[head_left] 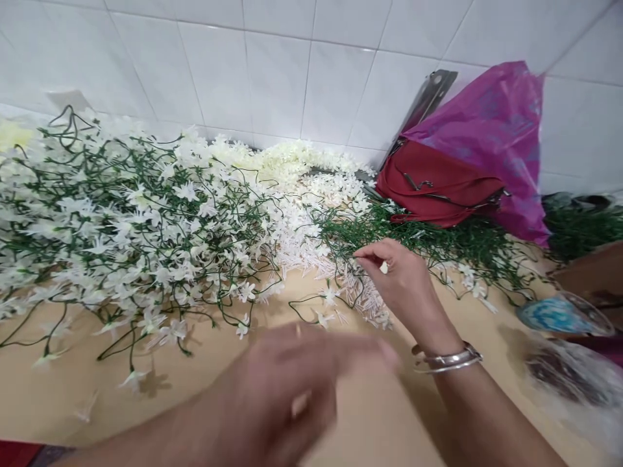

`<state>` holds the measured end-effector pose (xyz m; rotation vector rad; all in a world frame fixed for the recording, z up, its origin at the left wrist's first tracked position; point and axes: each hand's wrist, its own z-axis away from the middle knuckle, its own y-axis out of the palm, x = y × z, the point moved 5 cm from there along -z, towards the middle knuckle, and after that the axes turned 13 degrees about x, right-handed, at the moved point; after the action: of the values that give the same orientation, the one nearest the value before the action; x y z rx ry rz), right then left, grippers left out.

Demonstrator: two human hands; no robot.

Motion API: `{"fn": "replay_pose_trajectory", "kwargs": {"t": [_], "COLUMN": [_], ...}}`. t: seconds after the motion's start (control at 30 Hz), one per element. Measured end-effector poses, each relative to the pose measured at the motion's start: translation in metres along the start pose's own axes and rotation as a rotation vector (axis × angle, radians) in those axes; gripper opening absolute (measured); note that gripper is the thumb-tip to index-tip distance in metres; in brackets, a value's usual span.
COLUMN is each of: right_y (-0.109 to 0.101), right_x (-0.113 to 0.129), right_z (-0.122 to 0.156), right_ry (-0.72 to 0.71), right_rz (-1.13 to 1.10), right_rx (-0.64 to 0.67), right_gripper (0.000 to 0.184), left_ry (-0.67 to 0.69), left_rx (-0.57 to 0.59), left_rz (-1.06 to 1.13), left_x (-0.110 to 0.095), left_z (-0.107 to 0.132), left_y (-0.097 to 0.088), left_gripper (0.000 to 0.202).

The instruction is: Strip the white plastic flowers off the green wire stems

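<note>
One red bag (438,185) inside purple plastic (491,123)

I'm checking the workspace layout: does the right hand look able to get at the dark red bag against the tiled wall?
Probably yes. The right hand is at the loose white flower heads, and only low green plastic stems lie between it and the dark red bag; nothing tall blocks the way.
</note>
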<state>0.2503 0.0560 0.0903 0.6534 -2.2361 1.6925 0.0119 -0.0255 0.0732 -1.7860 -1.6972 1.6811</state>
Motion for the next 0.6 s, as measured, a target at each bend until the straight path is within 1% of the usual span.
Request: {"fn": "replay_pose_trajectory", "kwargs": {"t": [0.03, 0.07, 0.1, 0.13, 0.17, 0.23, 0.3, 0.37, 0.43, 0.47, 0.6], "right_y": [0.004, 0.007, 0.011, 0.013, 0.015, 0.013, 0.006, -0.001, -0.004, -0.005, 0.000], "right_x": [-0.001, -0.004, -0.008, -0.012, -0.017, -0.027, -0.039, -0.051, -0.058, -0.061, -0.061], "right_z": [0.000, 0.000, 0.001, 0.001, 0.002, 0.004, 0.007, 0.008, 0.008, 0.007, 0.005], "right_ry": [0.022, 0.052, 0.076, 0.093, 0.098, 0.084, 0.082, 0.094, 0.103, 0.104, 0.088], "right_rz": [-0.056, -0.101, -0.134, -0.149, -0.143, -0.092, -0.021, 0.029, 0.054, 0.060, 0.056], "right_rx": [-0.002, -0.018, -0.042, -0.068, -0.099, -0.185, -0.285, -0.343, -0.359, -0.356, -0.307], "right_gripper": [0.010, 0.009, 0.007, 0.007, 0.008, 0.012, 0.017, 0.020, 0.022, 0.023, 0.026], "left_ry": [-0.018, -0.032, -0.042, -0.047, -0.042, -0.062, -0.095, -0.141, -0.182, -0.194, -0.172], "left_rx": [-0.002, -0.012, -0.022, -0.028, -0.034, 0.006, 0.062, 0.139, 0.215, 0.234, 0.235], "left_rz": [0.003, -0.003, -0.023, -0.059, -0.106, -0.191, -0.259, -0.320, -0.371, -0.390, -0.436], "left_x": [0.009, 0.018, 0.028, 0.037, 0.044, 0.055, 0.062, 0.066, 0.071, 0.074, 0.083], "left_z": [-0.026, -0.046, -0.059, -0.067, -0.070, -0.071, -0.069, -0.069, -0.070, -0.070, -0.070], "left_y": [-0.014, -0.021, -0.024, -0.023, -0.021, -0.011, -0.001, 0.007, 0.015, 0.018, 0.026], "left_gripper": [0.047, 0.043, 0.039, 0.034, 0.031, 0.027, 0.026, 0.024, 0.021, 0.021, 0.022]}}
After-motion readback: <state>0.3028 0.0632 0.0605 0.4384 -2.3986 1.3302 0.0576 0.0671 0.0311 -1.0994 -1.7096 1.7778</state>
